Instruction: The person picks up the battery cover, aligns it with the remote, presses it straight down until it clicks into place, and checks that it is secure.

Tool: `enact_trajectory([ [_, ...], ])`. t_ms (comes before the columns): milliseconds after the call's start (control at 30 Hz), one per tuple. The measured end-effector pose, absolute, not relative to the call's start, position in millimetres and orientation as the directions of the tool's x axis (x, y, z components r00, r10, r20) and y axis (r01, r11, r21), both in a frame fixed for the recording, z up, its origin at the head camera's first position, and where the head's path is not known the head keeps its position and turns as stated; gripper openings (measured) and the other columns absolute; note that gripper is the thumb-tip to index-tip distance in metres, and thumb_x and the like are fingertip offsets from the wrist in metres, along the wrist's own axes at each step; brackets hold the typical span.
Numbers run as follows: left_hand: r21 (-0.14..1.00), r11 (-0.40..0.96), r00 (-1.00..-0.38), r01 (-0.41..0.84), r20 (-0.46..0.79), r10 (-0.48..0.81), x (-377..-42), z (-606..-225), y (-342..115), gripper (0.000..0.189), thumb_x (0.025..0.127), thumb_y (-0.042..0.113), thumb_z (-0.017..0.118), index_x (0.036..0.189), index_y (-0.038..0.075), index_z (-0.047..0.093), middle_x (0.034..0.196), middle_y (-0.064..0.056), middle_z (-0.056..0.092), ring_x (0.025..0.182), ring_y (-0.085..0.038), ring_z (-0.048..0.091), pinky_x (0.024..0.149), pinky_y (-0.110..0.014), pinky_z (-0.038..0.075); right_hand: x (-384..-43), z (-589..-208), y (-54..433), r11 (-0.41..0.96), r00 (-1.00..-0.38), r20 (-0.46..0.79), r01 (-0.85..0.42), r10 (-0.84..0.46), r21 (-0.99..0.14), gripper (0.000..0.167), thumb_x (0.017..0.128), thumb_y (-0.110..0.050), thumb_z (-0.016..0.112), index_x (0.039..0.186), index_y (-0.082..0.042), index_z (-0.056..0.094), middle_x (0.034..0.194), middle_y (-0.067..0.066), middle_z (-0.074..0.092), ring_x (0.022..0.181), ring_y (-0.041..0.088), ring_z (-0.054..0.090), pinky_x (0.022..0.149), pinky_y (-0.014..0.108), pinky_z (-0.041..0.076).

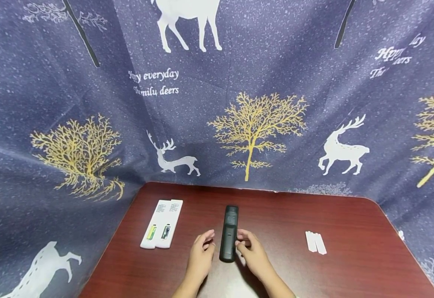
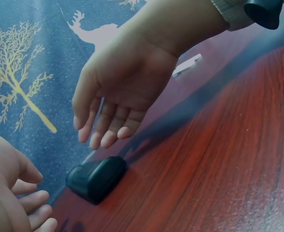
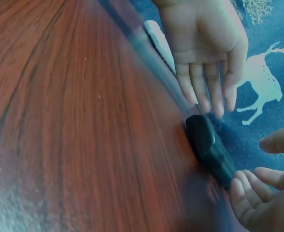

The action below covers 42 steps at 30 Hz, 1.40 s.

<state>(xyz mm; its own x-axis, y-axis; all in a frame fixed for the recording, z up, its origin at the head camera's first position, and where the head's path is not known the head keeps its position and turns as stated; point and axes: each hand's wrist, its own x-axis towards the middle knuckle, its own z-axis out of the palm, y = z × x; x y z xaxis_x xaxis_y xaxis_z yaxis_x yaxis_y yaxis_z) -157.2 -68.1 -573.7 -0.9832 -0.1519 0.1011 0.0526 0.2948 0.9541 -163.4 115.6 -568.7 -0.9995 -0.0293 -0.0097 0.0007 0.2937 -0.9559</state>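
A black remote control lies on the table with what looks like its back facing up. My left hand is just left of it, fingers loosely bent, with a gap between them and the remote. On the other side is my right hand, its fingertips very close to the remote's right edge; whether they touch is unclear. Neither hand holds anything. In the left wrist view, the rounded end of the remote shows between the two hands. The right wrist view has the remote between the relaxed fingers of both hands.
Two white remotes lie side by side at the left, batteries visible in their compartments. Two small white strips, perhaps battery covers, are at the right. A blue patterned cloth hangs behind the reddish-brown table.
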Motion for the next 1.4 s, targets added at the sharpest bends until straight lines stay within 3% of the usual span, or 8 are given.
enact_trajectory([
  [133,0.949,0.312,-0.981,0.040,0.097,-0.168,-158,-571,-71,0.037,0.091,-0.003,0.062,0.127,0.004,0.067,0.118,-0.008,0.070,0.112,-0.027,0.064,0.095,-0.034,0.054,-163,-570,119,0.306,-0.999,0.024,-0.032,-0.029,-0.952,0.040,0.095,-0.012,0.065,0.134,-0.004,0.059,0.122,0.016,0.064,0.102,0.021,0.064,0.076,0.021,0.055],
  [300,0.947,0.320,-0.978,0.024,0.088,-0.189,-158,-568,-75,0.036,0.092,-0.002,0.061,0.127,0.005,0.067,0.119,-0.006,0.070,0.114,-0.025,0.064,0.099,-0.040,0.053,-163,-570,123,0.312,-0.997,0.076,-0.078,-0.017,-0.947,0.038,0.095,-0.009,0.064,0.132,0.000,0.060,0.120,0.017,0.067,0.106,0.027,0.066,0.081,0.020,0.055],
  [533,0.945,0.327,-0.974,0.017,0.090,-0.210,-157,-564,-80,0.035,0.093,-0.001,0.061,0.127,0.004,0.067,0.123,-0.007,0.070,0.119,-0.027,0.063,0.103,-0.046,0.051,-163,-569,129,0.355,-0.998,0.061,-0.060,-0.008,-0.933,0.039,0.096,-0.011,0.064,0.133,-0.001,0.059,0.122,0.017,0.066,0.108,0.023,0.065,0.089,0.022,0.054],
  [767,0.949,0.314,-0.971,0.011,0.085,-0.224,-160,-564,-85,0.035,0.094,0.000,0.061,0.127,0.004,0.068,0.124,-0.009,0.070,0.121,-0.028,0.062,0.105,-0.048,0.049,-163,-569,134,0.379,-0.998,0.070,-0.066,-0.002,-0.923,0.040,0.096,-0.012,0.064,0.133,-0.001,0.059,0.122,0.015,0.068,0.107,0.022,0.065,0.091,0.023,0.054],
  [1033,0.940,0.339,-0.968,0.033,0.114,-0.224,-159,-564,-90,0.038,0.093,0.000,0.063,0.130,0.001,0.066,0.136,-0.018,0.064,0.130,-0.034,0.057,0.107,-0.051,0.048,-163,-565,138,0.394,-0.998,0.064,-0.054,0.011,-0.917,0.040,0.096,-0.011,0.063,0.135,-0.001,0.058,0.125,0.015,0.065,0.112,0.027,0.064,0.091,0.023,0.054],
  [1400,0.941,0.337,-0.965,0.016,0.103,-0.241,-162,-561,-98,0.039,0.095,0.003,0.062,0.134,-0.001,0.063,0.142,-0.019,0.060,0.138,-0.035,0.051,0.112,-0.053,0.043,-165,-566,144,0.413,-0.996,0.076,-0.050,0.048,-0.909,0.039,0.096,-0.010,0.065,0.134,-0.004,0.060,0.125,0.012,0.065,0.111,0.028,0.065,0.092,0.023,0.054],
])
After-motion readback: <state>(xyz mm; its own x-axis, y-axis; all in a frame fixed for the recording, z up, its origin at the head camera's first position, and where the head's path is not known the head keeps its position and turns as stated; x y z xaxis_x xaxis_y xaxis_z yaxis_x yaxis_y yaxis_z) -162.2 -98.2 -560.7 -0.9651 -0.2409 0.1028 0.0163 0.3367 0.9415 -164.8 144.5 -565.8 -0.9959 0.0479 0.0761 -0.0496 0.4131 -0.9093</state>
